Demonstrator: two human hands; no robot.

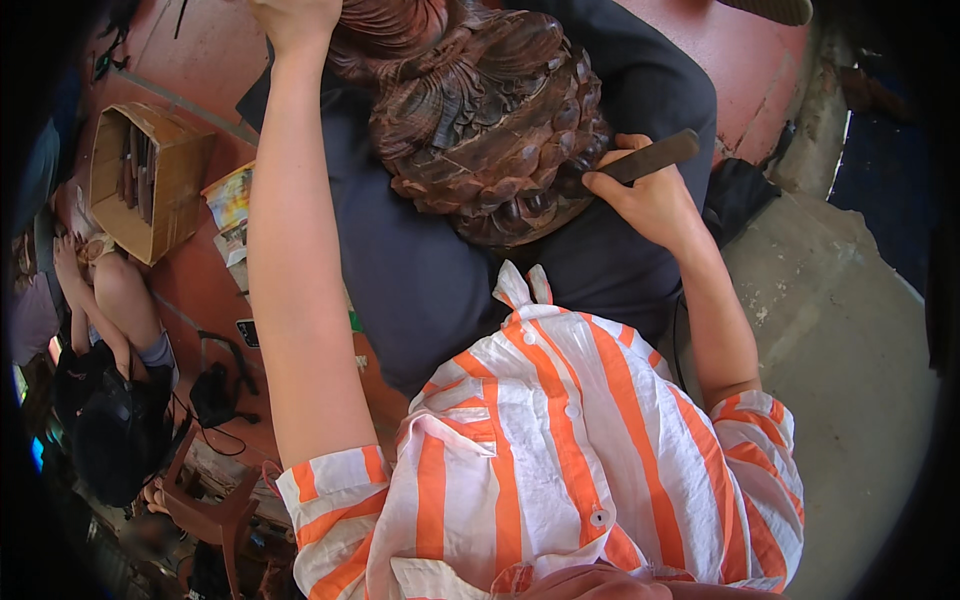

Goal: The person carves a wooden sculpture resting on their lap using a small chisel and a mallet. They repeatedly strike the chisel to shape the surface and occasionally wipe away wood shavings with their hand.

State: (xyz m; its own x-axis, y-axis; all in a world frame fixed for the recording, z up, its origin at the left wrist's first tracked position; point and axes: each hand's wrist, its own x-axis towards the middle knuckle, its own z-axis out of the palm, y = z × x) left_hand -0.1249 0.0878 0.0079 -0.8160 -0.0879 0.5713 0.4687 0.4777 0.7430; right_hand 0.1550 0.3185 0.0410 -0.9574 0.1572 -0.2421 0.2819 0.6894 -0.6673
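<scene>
Red tiled floor (755, 70) underneath, dark trousers (400, 280) above it, and there on the lap sits the dark brown, deeply carved wooden sculpture (490, 130)! Off left, an open tan cardboard box (182, 195). Hands well apart: the left hand (300, 18) is cropped, grip impossible to tell; the right hand (648, 200), beside the sculpture, clamps a flat, dark, round-ended tool (665, 155).
</scene>
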